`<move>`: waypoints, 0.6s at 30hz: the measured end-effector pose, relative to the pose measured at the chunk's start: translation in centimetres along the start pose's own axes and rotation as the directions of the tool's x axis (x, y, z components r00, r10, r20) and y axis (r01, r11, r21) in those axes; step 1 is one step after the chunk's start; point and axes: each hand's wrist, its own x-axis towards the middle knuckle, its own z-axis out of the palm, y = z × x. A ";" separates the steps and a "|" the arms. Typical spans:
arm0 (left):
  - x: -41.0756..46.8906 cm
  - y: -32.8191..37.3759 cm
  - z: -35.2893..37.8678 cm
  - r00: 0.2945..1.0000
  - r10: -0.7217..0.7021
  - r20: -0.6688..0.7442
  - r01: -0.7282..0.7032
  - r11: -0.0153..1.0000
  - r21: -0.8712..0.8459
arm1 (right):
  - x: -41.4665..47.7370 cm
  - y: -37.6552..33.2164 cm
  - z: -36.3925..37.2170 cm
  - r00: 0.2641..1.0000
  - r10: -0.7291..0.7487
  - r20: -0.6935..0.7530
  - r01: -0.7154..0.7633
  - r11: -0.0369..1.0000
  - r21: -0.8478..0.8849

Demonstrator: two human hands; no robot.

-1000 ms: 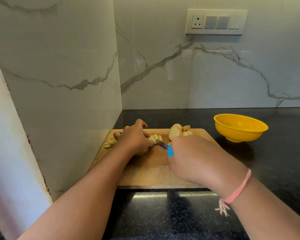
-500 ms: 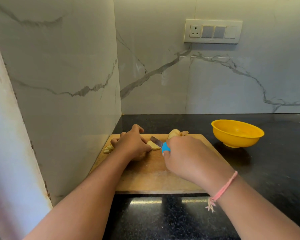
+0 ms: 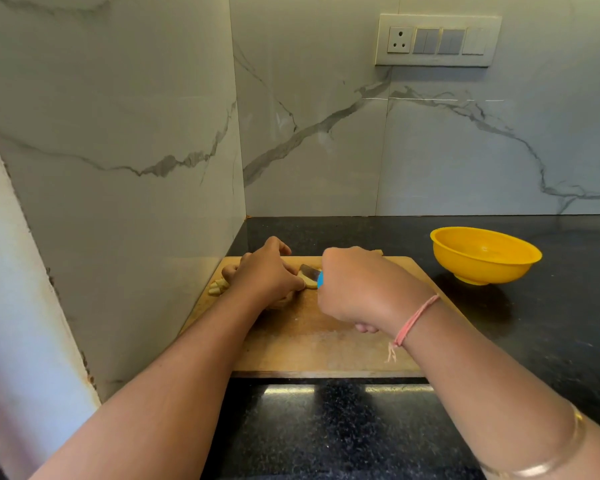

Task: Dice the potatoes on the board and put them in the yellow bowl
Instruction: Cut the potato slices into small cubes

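Note:
A wooden cutting board [image 3: 312,344] lies on the black counter in the corner. My left hand [image 3: 265,273] is curled over a pale potato piece [image 3: 310,283] at the board's far side and holds it down. My right hand [image 3: 361,285] grips a knife with a blue handle [image 3: 320,279]; its short blade [image 3: 309,271] rests on that piece beside my left fingers. Cut potato strips [image 3: 218,287] lie at the board's left edge. More potato behind my right hand is almost hidden. The yellow bowl [image 3: 484,254] stands to the right of the board and looks empty.
Marble walls close the corner on the left and behind. A switch plate with a socket [image 3: 437,39] is on the back wall. Black counter [image 3: 551,323] extends right of the board and in front of it.
My right hand and the knife moved left and further back toward my left hand, so they now cover the potato pile at the board's far edge. The camera tilted slightly.

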 end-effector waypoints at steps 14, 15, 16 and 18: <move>-1.3 0.9 -0.8 0.997 0.004 -0.078 0.005 0.995 0.104 | -0.9 0.4 1.0 0.999 0.040 -0.010 -0.040 0.999 -0.014; -1.3 0.9 -0.8 0.997 0.005 -0.076 0.003 0.995 0.103 | -1.1 0.5 1.0 0.999 0.038 -0.012 -0.038 0.999 -0.017; -1.4 0.9 -0.9 0.997 0.004 -0.073 0.003 0.995 0.104 | -1.4 0.5 1.0 0.999 0.035 -0.015 -0.036 0.999 -0.020; -1.5 1.0 -1.0 0.998 0.002 -0.067 0.005 0.995 0.103 | -1.9 0.6 0.9 0.999 0.027 -0.023 -0.027 0.999 -0.020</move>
